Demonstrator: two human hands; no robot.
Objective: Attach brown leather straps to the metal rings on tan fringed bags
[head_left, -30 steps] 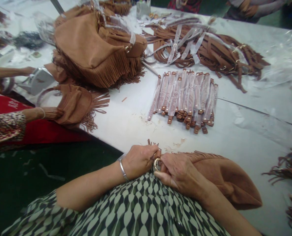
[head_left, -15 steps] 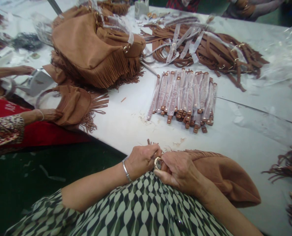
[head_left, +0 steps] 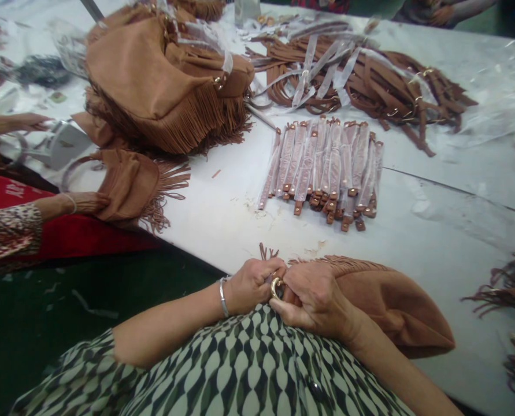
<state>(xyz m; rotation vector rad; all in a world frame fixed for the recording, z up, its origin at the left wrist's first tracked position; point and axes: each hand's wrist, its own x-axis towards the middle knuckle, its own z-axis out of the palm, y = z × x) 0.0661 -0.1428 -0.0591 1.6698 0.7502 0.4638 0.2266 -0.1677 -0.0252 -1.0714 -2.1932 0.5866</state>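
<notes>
Close to my body, a gold metal ring [head_left: 277,288] shows between my two hands. My right hand [head_left: 315,294] is closed around the ring, its thumb below. Against the ring's left side, my left hand [head_left: 252,286] is closed in a pinch; what its fingers grip is mostly hidden. A brown suede bag [head_left: 382,300] with fringe along its upper edge lies under and to the right of my right hand. Some thin fringe strands [head_left: 268,251] stick out above my left hand.
Plastic-wrapped straps [head_left: 326,164] lie in a row on the white table [head_left: 222,214]. Behind them is a heap of brown straps [head_left: 370,86]. Fringed bags [head_left: 153,81] are piled at the left, where another person's hand [head_left: 86,202] holds a small bag [head_left: 129,185].
The view has shifted slightly. My hands stay together at the ring, with only a slight shift in my left hand. The other person's upper hand has moved a little left.
</notes>
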